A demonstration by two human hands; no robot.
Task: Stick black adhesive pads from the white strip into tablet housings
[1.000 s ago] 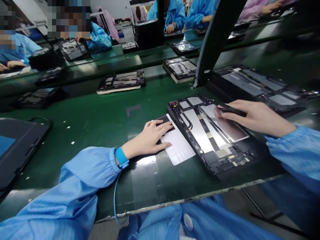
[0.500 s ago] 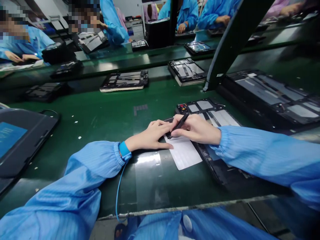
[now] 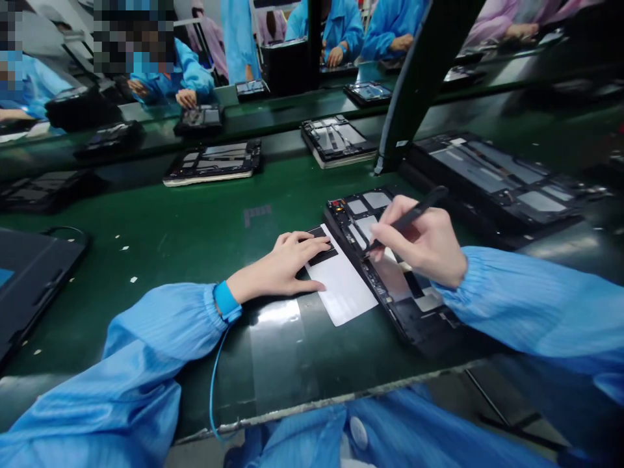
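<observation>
Gripping a tool [image 3: 407,216] in the right hand [image 3: 425,244], tip on the tablet [image 3: 361,209]. Pressing a sheet [image 3: 344,289] with the flat, open left hand [image 3: 283,268]. Risks scratching parts through a slip.

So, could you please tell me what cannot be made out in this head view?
Tip of the black tool in the right hand: too small and dark against the open tablet to tell whether it carries anything.
Tablet's middle: hidden by the right hand and its sleeve.
Black strips on the white sheet: partly under the left hand.
Dark device at left: cut off by the frame edge.
</observation>
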